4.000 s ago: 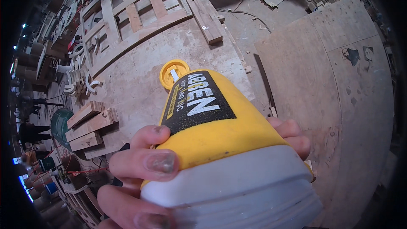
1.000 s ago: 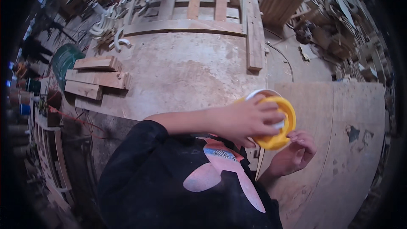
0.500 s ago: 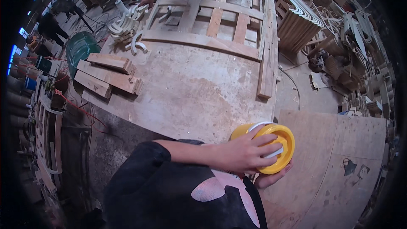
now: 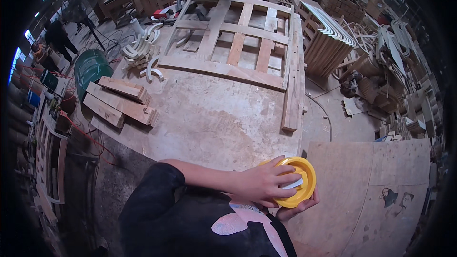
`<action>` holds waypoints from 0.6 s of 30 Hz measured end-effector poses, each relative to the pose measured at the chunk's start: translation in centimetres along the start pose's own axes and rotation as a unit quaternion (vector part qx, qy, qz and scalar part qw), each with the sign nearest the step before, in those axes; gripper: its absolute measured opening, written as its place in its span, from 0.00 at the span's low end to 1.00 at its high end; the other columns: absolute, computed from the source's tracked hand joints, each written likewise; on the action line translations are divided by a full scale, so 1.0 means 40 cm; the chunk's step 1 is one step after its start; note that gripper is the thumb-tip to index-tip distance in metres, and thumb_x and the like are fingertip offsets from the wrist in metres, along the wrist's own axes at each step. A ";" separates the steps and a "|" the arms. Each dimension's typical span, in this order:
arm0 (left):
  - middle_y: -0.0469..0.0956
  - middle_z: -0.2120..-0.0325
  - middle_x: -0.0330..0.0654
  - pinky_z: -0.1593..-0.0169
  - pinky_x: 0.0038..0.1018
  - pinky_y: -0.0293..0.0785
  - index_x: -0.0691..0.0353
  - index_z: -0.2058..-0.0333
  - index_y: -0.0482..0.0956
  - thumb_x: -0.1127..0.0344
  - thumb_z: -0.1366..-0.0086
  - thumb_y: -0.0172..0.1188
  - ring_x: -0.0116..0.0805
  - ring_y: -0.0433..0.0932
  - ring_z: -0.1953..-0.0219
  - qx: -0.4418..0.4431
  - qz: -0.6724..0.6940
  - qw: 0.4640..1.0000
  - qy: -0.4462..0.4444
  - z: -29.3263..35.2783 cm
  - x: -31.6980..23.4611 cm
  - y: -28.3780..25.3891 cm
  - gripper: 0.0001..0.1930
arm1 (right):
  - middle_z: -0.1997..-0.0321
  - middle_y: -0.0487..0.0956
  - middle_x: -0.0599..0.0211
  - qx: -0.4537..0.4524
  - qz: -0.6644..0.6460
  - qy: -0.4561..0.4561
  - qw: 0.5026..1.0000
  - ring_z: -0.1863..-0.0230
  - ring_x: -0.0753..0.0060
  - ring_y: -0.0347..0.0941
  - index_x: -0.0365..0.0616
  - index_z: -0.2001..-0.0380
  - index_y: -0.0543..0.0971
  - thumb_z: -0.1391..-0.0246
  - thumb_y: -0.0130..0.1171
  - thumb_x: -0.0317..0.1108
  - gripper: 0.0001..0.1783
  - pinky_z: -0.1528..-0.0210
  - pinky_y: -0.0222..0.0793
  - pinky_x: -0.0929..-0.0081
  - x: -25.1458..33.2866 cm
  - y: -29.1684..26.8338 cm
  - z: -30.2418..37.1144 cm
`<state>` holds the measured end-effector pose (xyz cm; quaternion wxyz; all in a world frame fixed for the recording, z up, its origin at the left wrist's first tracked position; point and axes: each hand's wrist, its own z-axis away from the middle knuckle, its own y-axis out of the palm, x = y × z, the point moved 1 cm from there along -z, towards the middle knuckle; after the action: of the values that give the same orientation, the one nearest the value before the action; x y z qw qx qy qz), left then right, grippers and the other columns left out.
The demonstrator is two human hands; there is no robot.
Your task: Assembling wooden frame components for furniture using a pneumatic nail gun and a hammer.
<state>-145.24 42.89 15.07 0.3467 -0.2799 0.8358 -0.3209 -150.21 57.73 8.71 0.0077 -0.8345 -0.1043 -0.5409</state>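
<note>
A yellow round lid (image 4: pixel 304 181) tops a yellow container held close to my body at the lower middle. My left hand (image 4: pixel 259 184) reaches across from a black sleeve and grips the lid from above, its fingers over the pale centre. Only the fingers of my right hand (image 4: pixel 296 210) show, curled under the container from below and holding it. The container's body is hidden behind my hands and my black shirt (image 4: pixel 200 223).
A large dusty workbench (image 4: pixel 209 119) carries a wooden slatted frame (image 4: pixel 238 38), a long plank (image 4: pixel 291 90) and stacked short boards (image 4: pixel 119 102). A plywood sheet (image 4: pixel 371 185) lies at the right. Curved wooden parts (image 4: pixel 143 47), a green bin (image 4: pixel 90 66) and other people stand beyond.
The container went from held up close with its label showing to lowered at my waist. My left hand came over the lid. The view has tilted up toward the bench.
</note>
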 end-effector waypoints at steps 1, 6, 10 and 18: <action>0.60 0.51 0.47 0.49 0.54 0.56 0.55 0.57 0.67 0.55 0.58 0.64 0.48 0.60 0.49 -0.001 -0.004 1.000 0.003 0.003 0.009 0.007 0.28 | 0.49 0.62 0.54 -0.007 0.005 -0.004 1.000 0.49 0.59 0.63 0.43 0.52 0.56 0.49 0.31 0.66 0.37 0.47 0.60 0.59 -0.006 0.000 0.005; 0.66 0.57 0.47 0.54 0.51 0.60 0.57 0.61 0.71 0.54 0.57 0.63 0.44 0.67 0.57 -0.107 0.015 0.991 0.075 -0.007 0.033 0.024 0.24 | 0.49 0.61 0.55 -0.028 -0.004 -0.053 0.998 0.49 0.59 0.63 0.44 0.50 0.56 0.51 0.34 0.69 0.40 0.47 0.61 0.59 -0.042 -0.007 0.024; 0.66 0.55 0.49 0.52 0.53 0.59 0.59 0.62 0.71 0.54 0.54 0.62 0.45 0.67 0.56 -0.104 -0.013 0.991 0.078 0.006 0.005 0.021 0.23 | 0.49 0.60 0.55 -0.058 -0.013 -0.055 0.997 0.48 0.59 0.62 0.45 0.50 0.56 0.51 0.34 0.67 0.38 0.47 0.60 0.59 -0.038 0.000 0.042; 0.66 0.52 0.46 0.50 0.53 0.60 0.59 0.60 0.70 0.55 0.53 0.61 0.45 0.65 0.52 -0.136 -0.054 0.989 -0.015 0.022 -0.038 0.062 0.22 | 0.47 0.57 0.57 -0.104 -0.002 -0.023 0.994 0.47 0.60 0.60 0.46 0.49 0.54 0.51 0.36 0.66 0.38 0.45 0.59 0.60 -0.039 0.007 0.063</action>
<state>-144.27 45.22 13.36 0.3001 -0.3741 0.8499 -0.2184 -148.50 57.49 6.28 -0.0826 -0.8430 -0.0490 -0.5292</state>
